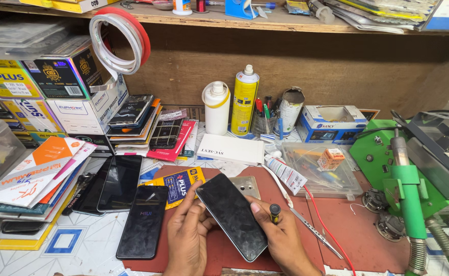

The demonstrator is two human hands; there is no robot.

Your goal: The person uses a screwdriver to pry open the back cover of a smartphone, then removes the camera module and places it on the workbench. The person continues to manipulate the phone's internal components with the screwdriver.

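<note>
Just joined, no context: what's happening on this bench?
A person holds a dark phone screen-up over a red mat. The left hand cups its left edge; the right hand grips its right edge, a small screwdriver tucked in the fingers. Tweezers lie on the mat to the right; other phones lie flat to the left.
</note>
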